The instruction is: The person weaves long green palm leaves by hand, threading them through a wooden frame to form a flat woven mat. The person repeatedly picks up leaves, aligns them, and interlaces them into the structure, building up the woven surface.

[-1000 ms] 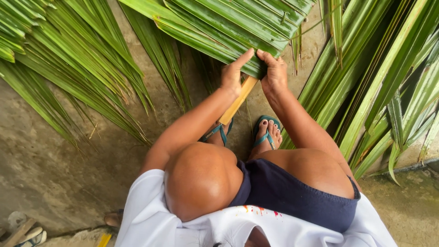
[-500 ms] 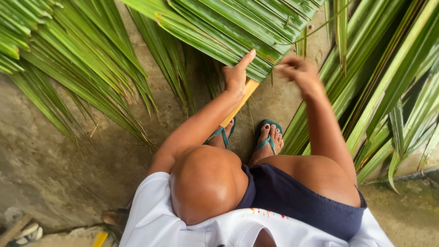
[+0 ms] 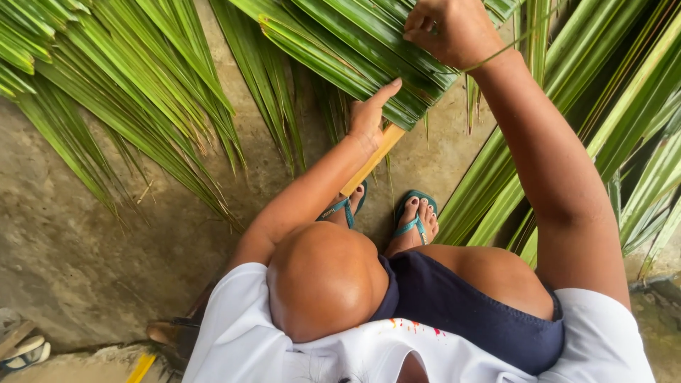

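I squat over a woven green palm frond [image 3: 340,42] lying on the concrete ground. My left hand [image 3: 370,113] rests flat on the frond's edge beside its yellowish midrib [image 3: 372,159], fingers extended. My right hand [image 3: 445,27] is raised near the top of the view, fingers closed on a thin green leaflet strip [image 3: 511,44] that runs off to the right. My knees and feet in teal sandals [image 3: 415,213] sit below the frond.
More loose palm fronds spread at the left [image 3: 106,92] and right [image 3: 624,128]. Bare concrete floor [image 3: 85,262] lies at the left. A sandal [image 3: 21,351] and a brown handle-like object [image 3: 167,332] lie near the bottom left.
My right hand has lifted up and to the right away from the left hand, pulling a thin leaflet strip. The left hand stays on the frond by the midrib.
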